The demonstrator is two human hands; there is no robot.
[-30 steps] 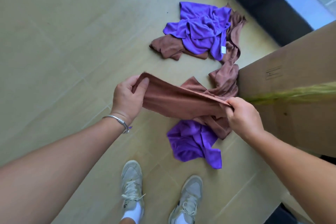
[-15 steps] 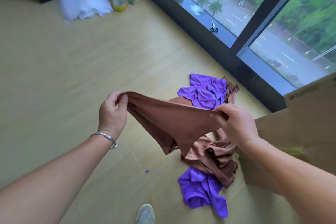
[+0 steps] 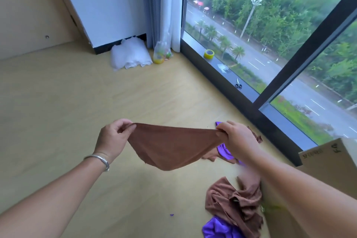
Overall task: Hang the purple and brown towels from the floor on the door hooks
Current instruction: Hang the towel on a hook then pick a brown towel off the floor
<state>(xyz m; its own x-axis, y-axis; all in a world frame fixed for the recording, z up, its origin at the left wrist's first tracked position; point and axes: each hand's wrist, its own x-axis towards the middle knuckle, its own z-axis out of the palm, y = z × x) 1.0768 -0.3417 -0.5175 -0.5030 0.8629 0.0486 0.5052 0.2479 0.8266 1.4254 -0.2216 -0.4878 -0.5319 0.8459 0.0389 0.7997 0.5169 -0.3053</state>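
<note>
Progress: early. One brown towel point(image 3: 173, 147) lifted off the floor point(image 3: 67, 102); none hung, no door hooks in view.
Left to do: brown heap point(image 3: 234, 201) and purple towels point(image 3: 220, 228) lie by the cardboard box point(image 3: 326, 168) at floor's rt edge, more purple point(image 3: 224, 150) behind the held towel, nr the window point(image 3: 270, 44) wall.
L hand point(image 3: 112, 139): arm out fwd, thumb & fingers pinched on towel's left corner, bracelet point(image 3: 99, 160) on wrist.
R hand point(image 3: 236, 138): arm out fwd, clamped on the opposite corner.
Hands: well apart, top edge pulled taut, cloth sagging between, clear of floor.
</note>
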